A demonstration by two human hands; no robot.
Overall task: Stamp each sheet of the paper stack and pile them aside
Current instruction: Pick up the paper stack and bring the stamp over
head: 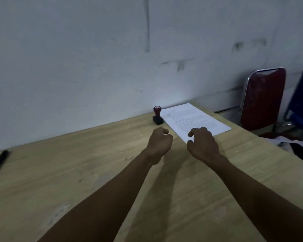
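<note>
Near the wall, the stamp (157,115) is seen upright just left of the stack (194,120), directly beyond the left hand (159,142). Nothing is held: both hands' fingers are loosely curled, the right hand (202,143) over the stack's near corner.

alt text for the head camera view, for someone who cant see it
Two bare hands reach over a wooden table toward a paper stack; the right hand hovers at its near corner and the left hand, loosely curled, holds nothing. A red-handled stamp stands upright left of the stack.
</note>
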